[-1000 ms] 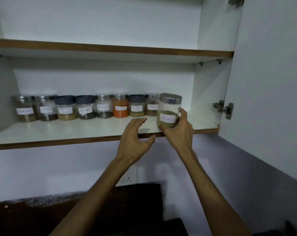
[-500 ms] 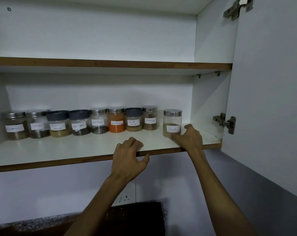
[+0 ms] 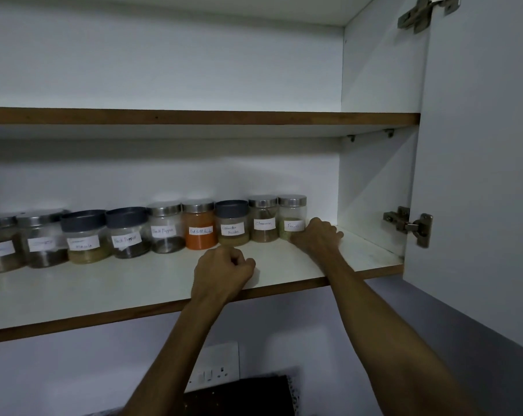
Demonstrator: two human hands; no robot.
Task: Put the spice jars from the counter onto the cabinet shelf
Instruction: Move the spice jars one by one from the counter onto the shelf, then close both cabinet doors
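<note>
Several labelled spice jars stand in a row at the back of the lower cabinet shelf, among them an orange chilli powder jar and a cinnamon jar. The fennel jar, clear with a steel lid, stands upright at the right end of the row, beside the cinnamon jar. My right hand holds it low on its right side, with the fingers curled round it. My left hand rests as a loose fist on the shelf's front part and holds nothing.
An upper shelf runs above the row. The cabinet door stands open at the right, with a metal hinge near my right hand. Below the shelf are a wall socket and a dark counter.
My right hand set the fennel jar on the shelf and slid it back to the end of the row. My left hand came down onto the shelf and curled into a fist.
</note>
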